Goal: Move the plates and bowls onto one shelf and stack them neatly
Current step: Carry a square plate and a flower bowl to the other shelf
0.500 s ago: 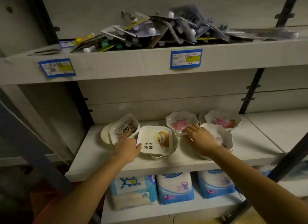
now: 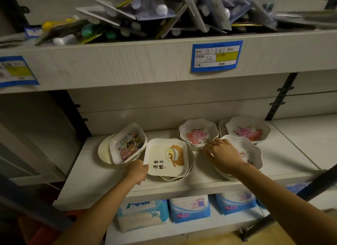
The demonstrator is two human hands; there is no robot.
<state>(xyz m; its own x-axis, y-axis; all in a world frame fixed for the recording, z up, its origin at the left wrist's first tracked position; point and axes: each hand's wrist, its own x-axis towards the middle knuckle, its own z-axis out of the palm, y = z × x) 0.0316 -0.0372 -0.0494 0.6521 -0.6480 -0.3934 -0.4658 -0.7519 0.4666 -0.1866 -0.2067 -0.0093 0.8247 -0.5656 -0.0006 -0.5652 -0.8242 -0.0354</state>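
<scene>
On the middle shelf [image 2: 87, 186] a tilted square owl dish [image 2: 127, 142] leans in round cream bowls [image 2: 104, 151] at the left. A square plate with an orange picture [image 2: 166, 158] tops a stack at the centre. My left hand [image 2: 136, 171] grips that plate's left edge. Two scalloped floral bowls stand behind, one in the middle [image 2: 198, 133] and one at the back right [image 2: 248, 129]. My right hand [image 2: 224, 153] rests with spread fingers on the front-right scalloped bowl stack [image 2: 252, 151], fingertips near the middle floral bowl's rim.
The upper shelf [image 2: 127, 62] juts out overhead, heaped with blister-packed toothbrushes [image 2: 164, 13] and bearing blue price tags [image 2: 217, 56]. Packs of tissue and XL goods [image 2: 189, 209] fill the shelf below. A dark upright bar [image 2: 321, 182] crosses at the right.
My left hand has moved right from the owl dish to the square plate's left edge. My head has come closer to the shelf. The right hand stays on the scalloped bowl.
</scene>
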